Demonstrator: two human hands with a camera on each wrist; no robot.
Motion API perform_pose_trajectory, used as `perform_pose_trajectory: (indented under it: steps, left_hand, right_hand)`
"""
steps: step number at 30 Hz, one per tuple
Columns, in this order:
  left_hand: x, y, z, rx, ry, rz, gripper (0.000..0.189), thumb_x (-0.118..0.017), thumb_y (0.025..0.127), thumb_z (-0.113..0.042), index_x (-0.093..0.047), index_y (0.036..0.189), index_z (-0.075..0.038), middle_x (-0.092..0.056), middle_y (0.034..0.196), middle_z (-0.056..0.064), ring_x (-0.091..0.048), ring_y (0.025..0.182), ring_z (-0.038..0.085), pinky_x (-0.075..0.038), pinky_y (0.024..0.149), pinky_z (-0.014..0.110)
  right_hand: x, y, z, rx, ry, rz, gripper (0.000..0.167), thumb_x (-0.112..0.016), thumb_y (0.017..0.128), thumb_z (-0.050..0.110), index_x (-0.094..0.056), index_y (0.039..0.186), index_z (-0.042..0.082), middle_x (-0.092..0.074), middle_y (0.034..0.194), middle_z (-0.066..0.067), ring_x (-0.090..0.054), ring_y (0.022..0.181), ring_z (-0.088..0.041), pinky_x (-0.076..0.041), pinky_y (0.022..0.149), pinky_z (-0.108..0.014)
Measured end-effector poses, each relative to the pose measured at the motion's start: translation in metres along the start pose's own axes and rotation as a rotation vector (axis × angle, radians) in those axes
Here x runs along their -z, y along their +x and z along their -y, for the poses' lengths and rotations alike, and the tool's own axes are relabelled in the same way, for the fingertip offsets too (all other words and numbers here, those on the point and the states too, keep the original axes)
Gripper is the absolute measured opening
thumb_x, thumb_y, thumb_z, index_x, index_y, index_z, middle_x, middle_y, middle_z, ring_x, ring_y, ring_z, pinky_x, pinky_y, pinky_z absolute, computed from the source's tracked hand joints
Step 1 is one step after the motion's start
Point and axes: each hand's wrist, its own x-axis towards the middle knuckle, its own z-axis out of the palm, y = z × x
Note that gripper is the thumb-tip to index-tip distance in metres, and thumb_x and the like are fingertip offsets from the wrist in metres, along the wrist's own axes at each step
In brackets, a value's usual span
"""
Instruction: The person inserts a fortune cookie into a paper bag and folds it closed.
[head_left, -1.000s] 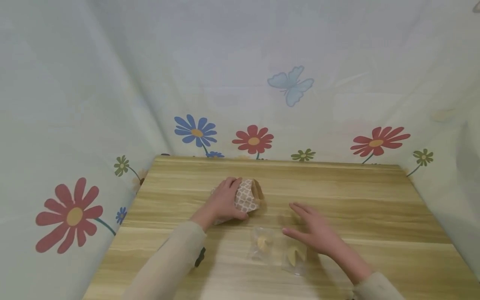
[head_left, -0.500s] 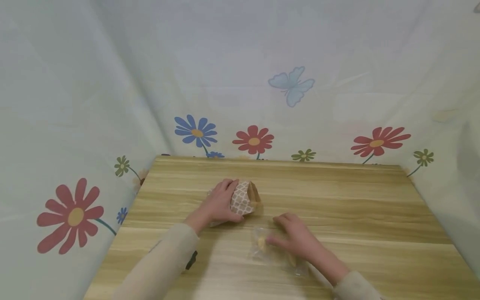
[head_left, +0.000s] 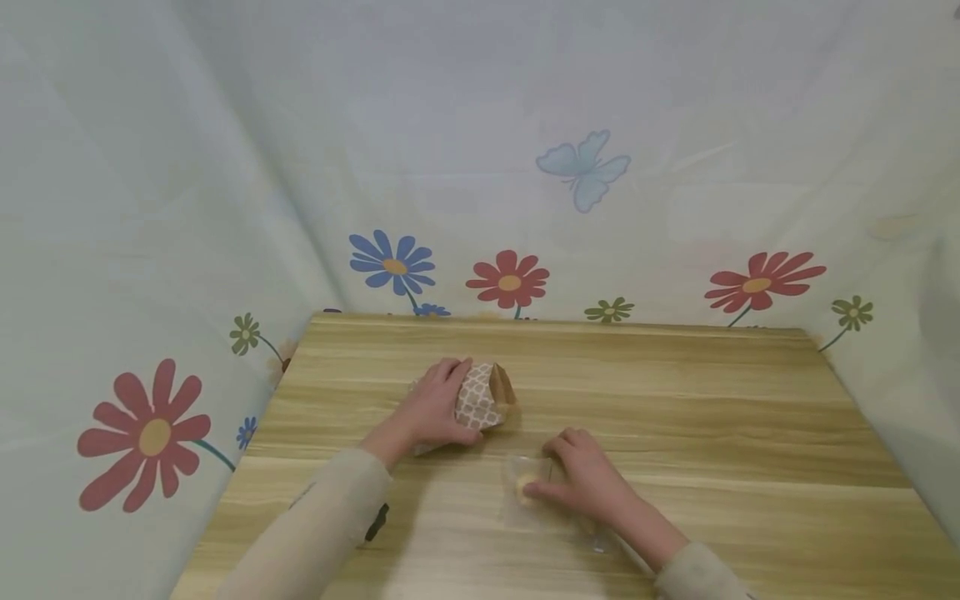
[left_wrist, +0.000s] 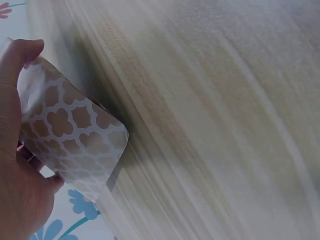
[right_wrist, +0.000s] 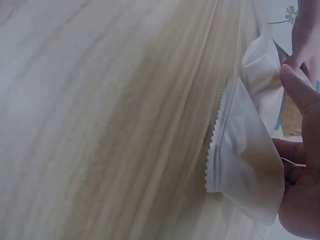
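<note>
My left hand [head_left: 431, 408] grips a small paper bag [head_left: 477, 398] with a white lattice print on brown, lying on its side. The bag's mouth gapes to the right; its far end is hidden by the hand. In the left wrist view, thumb and fingers are curled round the bag [left_wrist: 75, 125]. My right hand [head_left: 592, 482] pinches a clear packet with a fortune cookie [head_left: 520, 487], thumb on the cookie, fingers at its far right edge. A second clear packet [head_left: 599, 542] lies mostly hidden beneath the right hand; the right wrist view shows its serrated edge [right_wrist: 215, 160].
The wooden table [head_left: 675, 375] reaches back to a pale curtain [head_left: 450, 125] printed with flowers and a butterfly. Beside the left sleeve [head_left: 322, 508] a small dark object [head_left: 377, 523] shows.
My right hand has moved left and closed its fingers and thumb on the left cookie packet, covering most of the other packet. My left hand has shifted slightly left with the bag.
</note>
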Motion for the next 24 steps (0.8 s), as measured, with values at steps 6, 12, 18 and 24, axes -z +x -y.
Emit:
perform_pose_trajectory:
  steps: [6, 12, 18, 24]
  left_hand:
    - [-0.004, -0.003, 0.005, 0.008, -0.001, -0.008, 0.133, -0.091, 0.068, -0.058, -0.022, 0.171, -0.009, -0.035, 0.165, 0.014, -0.039, 0.149, 0.033, -0.035, 0.124, 0.055]
    - [-0.004, -0.007, 0.005, -0.001, -0.011, -0.016, 0.131, -0.092, 0.068, -0.055, -0.024, 0.170, -0.007, -0.038, 0.162, 0.015, -0.041, 0.146, 0.033, -0.037, 0.123, 0.054]
    - [-0.001, -0.011, 0.003, 0.000, -0.009, -0.010, 0.130, -0.091, 0.070, -0.054, -0.024, 0.169, -0.006, -0.037, 0.162, 0.017, -0.039, 0.148, 0.036, -0.037, 0.122, 0.058]
    - [0.000, -0.014, 0.005, 0.010, -0.013, -0.010, 0.130, -0.092, 0.070, -0.053, -0.023, 0.170, -0.006, -0.038, 0.162, 0.018, -0.039, 0.148, 0.036, -0.037, 0.122, 0.058]
  right_hand:
    - [-0.001, 0.000, 0.003, 0.043, 0.041, 0.003, 0.058, -0.092, 0.079, 0.052, -0.075, 0.109, 0.006, -0.066, 0.099, 0.001, -0.061, 0.098, -0.021, -0.055, 0.092, -0.047]
    - [-0.001, 0.002, 0.009, 0.040, 0.168, 0.028, 0.049, -0.096, 0.077, 0.039, -0.072, 0.108, 0.009, -0.064, 0.095, 0.005, -0.059, 0.091, -0.015, -0.055, 0.085, -0.039]
    - [0.000, 0.006, 0.012, 0.020, 0.285, 0.064, 0.043, -0.095, 0.080, 0.033, -0.071, 0.109, 0.011, -0.066, 0.095, 0.004, -0.061, 0.088, -0.015, -0.055, 0.079, -0.032]
    - [-0.005, 0.009, 0.011, 0.068, 0.340, 0.056, 0.013, -0.082, 0.095, 0.017, -0.072, 0.102, 0.012, -0.071, 0.094, 0.005, -0.067, 0.086, -0.010, -0.059, 0.078, -0.028]
